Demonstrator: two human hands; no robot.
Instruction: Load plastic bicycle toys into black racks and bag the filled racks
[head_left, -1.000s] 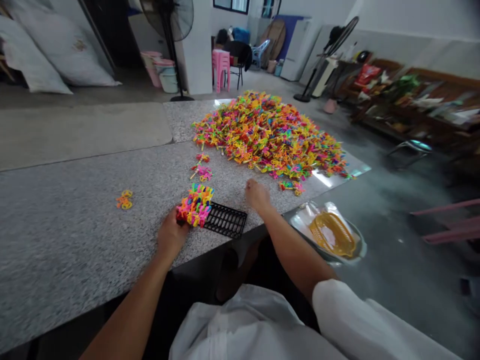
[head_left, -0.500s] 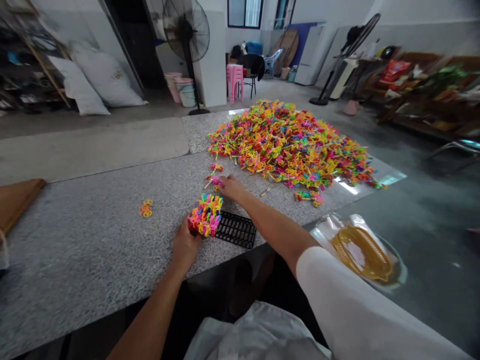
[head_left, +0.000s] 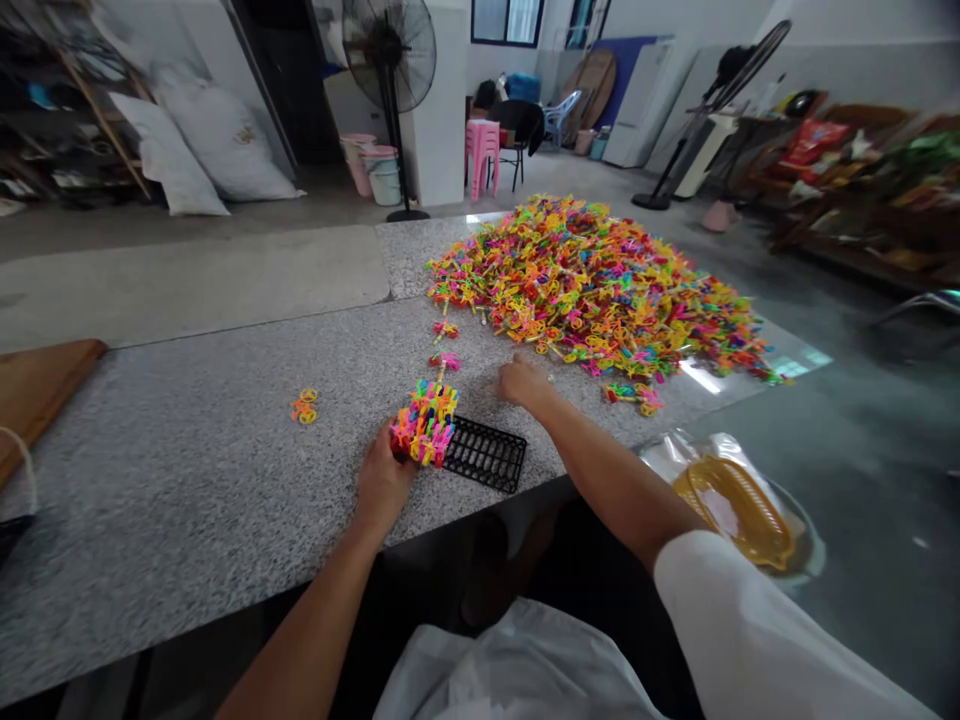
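My left hand (head_left: 384, 480) is wrapped around the left end of a black plastic grid tray (head_left: 487, 455) lying at the table's near edge. Small bright plastic pieces (head_left: 424, 422) in pink, yellow, green, orange and blue stand packed in the tray's left half; the right half shows bare slots. Right of a few loose pieces (head_left: 445, 360), my right hand (head_left: 523, 382) rests low over the table with fingers curled down. Its fingertips are largely hidden, so whatever they grip does not show.
A large heap of coloured plastic pieces (head_left: 600, 285) covers the table's far right. One orange-and-yellow piece (head_left: 305, 406) lies to the left. A brown board (head_left: 49, 400) is at the left edge. Beside the table on the right sits a yellow plastic basket (head_left: 739, 510).
My right hand has moved right, away from the loose pink piece, to where a small pale piece lay. My left hand keeps its hold on the tray. The view has shifted slightly.
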